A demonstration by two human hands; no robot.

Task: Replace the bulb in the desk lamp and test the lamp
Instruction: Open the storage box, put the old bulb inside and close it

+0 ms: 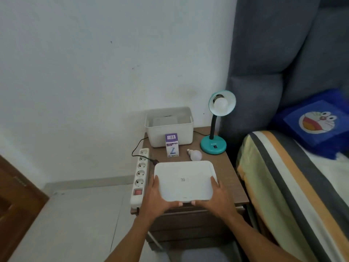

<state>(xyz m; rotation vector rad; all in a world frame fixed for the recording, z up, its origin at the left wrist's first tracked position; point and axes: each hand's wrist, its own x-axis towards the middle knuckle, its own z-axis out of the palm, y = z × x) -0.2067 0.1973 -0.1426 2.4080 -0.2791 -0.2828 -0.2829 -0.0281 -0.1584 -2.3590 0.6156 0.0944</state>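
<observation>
A small wooden bedside table (229,167) carries everything. Along its back edge stand a white open bin (170,127) and, at the back right corner, a teal desk lamp (213,145); a purple and white bulb box (172,145) stands just in front of the bin, with a loose white bulb (195,155) lying near the lamp's base. A white power strip (139,176) runs along the left edge, and a white lid (185,181) covers the front middle, though whether it rests on the wood cannot be told.

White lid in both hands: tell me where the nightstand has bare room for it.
Bare wood lies under the lid, between the power strip and the right edge. Behind, bulb box, loose bulb, lamp base and bin crowd the top.
</observation>
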